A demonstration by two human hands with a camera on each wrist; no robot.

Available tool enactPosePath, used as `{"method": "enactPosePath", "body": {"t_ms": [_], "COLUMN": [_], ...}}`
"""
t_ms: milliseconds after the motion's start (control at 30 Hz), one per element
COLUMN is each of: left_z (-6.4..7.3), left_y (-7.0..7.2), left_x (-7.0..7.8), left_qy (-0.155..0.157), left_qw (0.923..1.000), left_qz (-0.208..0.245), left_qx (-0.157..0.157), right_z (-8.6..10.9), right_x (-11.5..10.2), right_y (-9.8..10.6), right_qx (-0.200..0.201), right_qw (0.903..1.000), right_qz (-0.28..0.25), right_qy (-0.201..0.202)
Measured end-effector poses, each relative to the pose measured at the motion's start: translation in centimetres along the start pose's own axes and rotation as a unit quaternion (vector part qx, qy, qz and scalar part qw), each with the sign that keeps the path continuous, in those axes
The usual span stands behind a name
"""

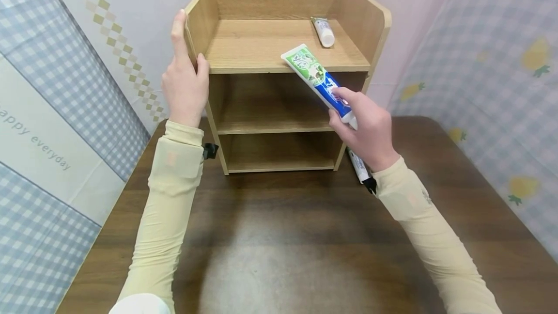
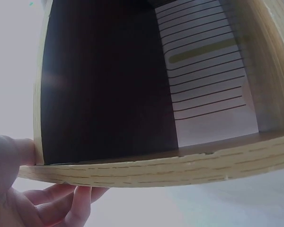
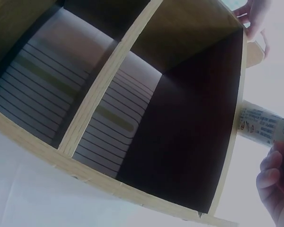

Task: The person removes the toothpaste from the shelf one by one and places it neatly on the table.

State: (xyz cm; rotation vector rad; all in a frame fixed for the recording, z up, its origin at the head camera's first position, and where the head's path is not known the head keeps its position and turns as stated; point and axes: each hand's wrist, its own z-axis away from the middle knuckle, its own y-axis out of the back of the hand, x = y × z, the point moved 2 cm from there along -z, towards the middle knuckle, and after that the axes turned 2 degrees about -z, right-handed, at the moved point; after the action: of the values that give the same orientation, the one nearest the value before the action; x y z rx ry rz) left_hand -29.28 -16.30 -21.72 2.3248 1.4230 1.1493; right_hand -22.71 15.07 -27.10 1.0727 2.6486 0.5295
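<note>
Both our arms stretch forward. Left hand (image 1: 187, 88) grips left wall of wooden shelf (image 1: 279, 1), one finger pointing up along outside. Right hand (image 1: 370, 125) pinches green-and-blue tube (image 1: 316, 79) near cap end, between thumb and fingers. Tube slants, flat end up and to our left, at top board's front edge; we cannot tell if touching. Small white tube (image 1: 324, 33) lies on top board, near right wall. Another tube (image 1: 358, 164) peeks out beside shelf, low by counter (image 1: 270, 236), partly hidden by right arm.
</note>
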Motion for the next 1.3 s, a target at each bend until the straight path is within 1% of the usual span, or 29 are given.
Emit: {"method": "enactPosePath", "body": {"t_ms": [133, 267, 500, 667, 900, 1000, 1300], "left_z": [0.0, 0.0, 0.0, 0.1, 0.2, 0.3, 0.3], "left_y": [0.0, 0.1, 0.2, 0.1, 0.1, 0.0, 0.0], "left_x": [0.0, 0.0, -0.3, -0.2, 0.0, 0.1, 0.0], "left_qy": [0.003, 0.001, -0.007, -0.005, -0.002, -0.004, -0.009], "left_qw": [1.0, 0.9999, 0.9999, 0.9999, 0.9999, 0.9998, 0.9998], "left_qz": [-0.004, -0.013, -0.012, -0.01, -0.014, -0.015, -0.016], "left_qx": [-0.004, -0.01, 0.003, -0.006, -0.007, -0.008, -0.004], "right_z": [0.7, 1.5, 2.4, 3.2, 4.2, 4.7, 6.2], "right_x": [-0.1, -0.5, -0.6, -0.7, -0.7, -0.6, 0.1], "right_y": [0.5, 0.8, 0.7, 0.6, 0.5, 0.5, 0.9], "right_qx": [-0.003, 0.012, 0.033, 0.036, 0.049, 0.043, -0.002], "right_qw": [0.9999, 0.9994, 0.9984, 0.9979, 0.9969, 0.9977, 0.9991], "right_qz": [-0.01, -0.03, -0.046, -0.053, -0.061, -0.049, -0.035], "right_qy": [-0.007, -0.01, 0.001, 0.009, 0.012, 0.019, 0.024]}}
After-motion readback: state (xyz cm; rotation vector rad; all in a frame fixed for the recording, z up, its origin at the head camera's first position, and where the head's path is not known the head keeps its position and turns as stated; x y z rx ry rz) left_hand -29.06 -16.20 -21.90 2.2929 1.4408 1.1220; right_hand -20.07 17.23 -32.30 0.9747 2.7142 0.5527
